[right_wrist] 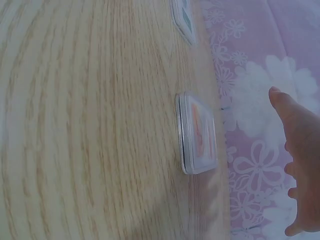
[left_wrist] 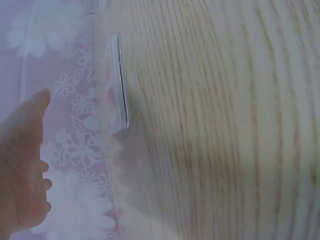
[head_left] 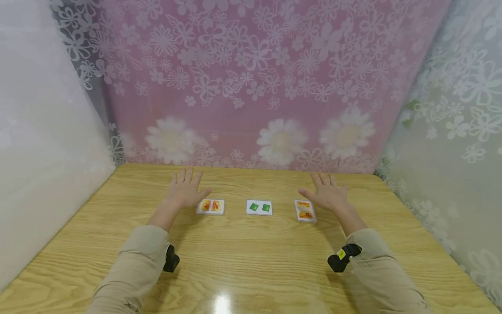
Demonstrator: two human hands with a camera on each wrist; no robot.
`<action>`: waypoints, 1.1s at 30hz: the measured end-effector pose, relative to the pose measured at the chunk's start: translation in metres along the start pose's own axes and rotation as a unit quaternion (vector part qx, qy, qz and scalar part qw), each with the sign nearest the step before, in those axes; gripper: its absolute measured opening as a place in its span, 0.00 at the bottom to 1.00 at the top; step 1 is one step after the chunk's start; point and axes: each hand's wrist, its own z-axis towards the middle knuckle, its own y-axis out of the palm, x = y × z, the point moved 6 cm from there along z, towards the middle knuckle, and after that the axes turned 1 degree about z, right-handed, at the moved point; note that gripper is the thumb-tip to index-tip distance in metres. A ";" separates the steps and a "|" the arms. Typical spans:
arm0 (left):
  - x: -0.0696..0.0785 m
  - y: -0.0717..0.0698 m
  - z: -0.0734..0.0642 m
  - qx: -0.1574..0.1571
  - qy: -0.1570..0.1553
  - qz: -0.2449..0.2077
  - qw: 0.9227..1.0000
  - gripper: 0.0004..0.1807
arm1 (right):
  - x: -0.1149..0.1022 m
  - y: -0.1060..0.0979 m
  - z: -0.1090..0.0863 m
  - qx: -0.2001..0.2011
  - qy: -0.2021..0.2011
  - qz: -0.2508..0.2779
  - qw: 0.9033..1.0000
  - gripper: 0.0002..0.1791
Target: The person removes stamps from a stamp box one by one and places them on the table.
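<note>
Three flat, clear-edged card cases lie in a row on the wooden table. The left case has two orange-red pictures and lies lengthwise across. In the middle, a white case bears two green squares. The right case, with orange pictures, lies turned upright to the row. My left hand is spread, palm down, above the table beside the left case, its thumb near the case's upper edge. Likewise my right hand hovers with fingers spread beside the right case. Neither hand holds anything.
A pink flowered cloth hangs behind the table's far edge. Pale sheets stand at the left and right. Each wrist carries a black camera, one on the left and one on the right.
</note>
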 end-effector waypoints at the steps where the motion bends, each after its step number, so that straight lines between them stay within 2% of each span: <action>1: -0.001 0.000 0.000 0.001 0.001 0.002 1.000 0.42 | -0.001 0.000 0.000 0.000 0.000 -0.002 1.000 0.53; 12: -0.009 -0.002 0.001 -0.001 0.010 0.019 1.000 0.44 | -0.013 -0.002 0.003 0.004 -0.001 -0.007 1.000 0.51; 19: -0.016 -0.006 -0.001 0.036 0.022 0.046 0.998 0.44 | -0.030 -0.003 0.010 0.042 -0.031 -0.002 0.999 0.44; 22: -0.019 -0.006 -0.002 0.041 0.028 0.056 0.997 0.42 | -0.039 -0.003 0.013 0.048 -0.038 0.010 0.998 0.42; 26: -0.021 -0.002 -0.003 0.029 0.037 0.063 0.997 0.40 | -0.057 -0.001 0.018 0.048 -0.050 0.013 0.997 0.42; 33: -0.023 0.013 -0.004 -0.017 0.047 0.066 0.997 0.44 | -0.097 0.010 0.026 0.058 -0.104 -0.001 0.993 0.43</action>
